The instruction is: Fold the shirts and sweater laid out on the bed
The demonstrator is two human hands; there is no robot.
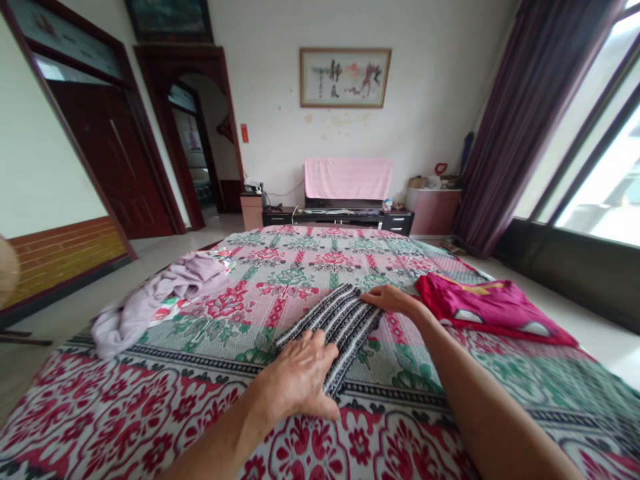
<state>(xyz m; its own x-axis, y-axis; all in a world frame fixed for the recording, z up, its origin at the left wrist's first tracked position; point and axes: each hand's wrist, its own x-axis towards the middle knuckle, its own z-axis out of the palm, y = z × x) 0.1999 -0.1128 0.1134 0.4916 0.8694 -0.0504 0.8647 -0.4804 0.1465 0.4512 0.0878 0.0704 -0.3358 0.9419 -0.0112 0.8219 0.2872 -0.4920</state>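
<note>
A folded knit cloth [345,320] with black, grey and white stripes lies slantwise on the flowered bedspread [220,333]. On its near left part rests my left hand [305,373], palm down, fingers slightly bent and the thumb held apart. My right hand [393,299] is at the far right corner of the cloth, its fingers closed together on the edge; the fingertips are partly hidden. Exactly what kind of knitted piece it is cannot be made out.
To the left lies a crumpled pale lilac garment [175,283] over a printed cloth. A folded magenta and red cloth [490,303] sits at the right. Beyond the bed stand a low black cabinet [400,221] and a pink-draped television [347,177]. Purple curtains [530,120] hang by the window.
</note>
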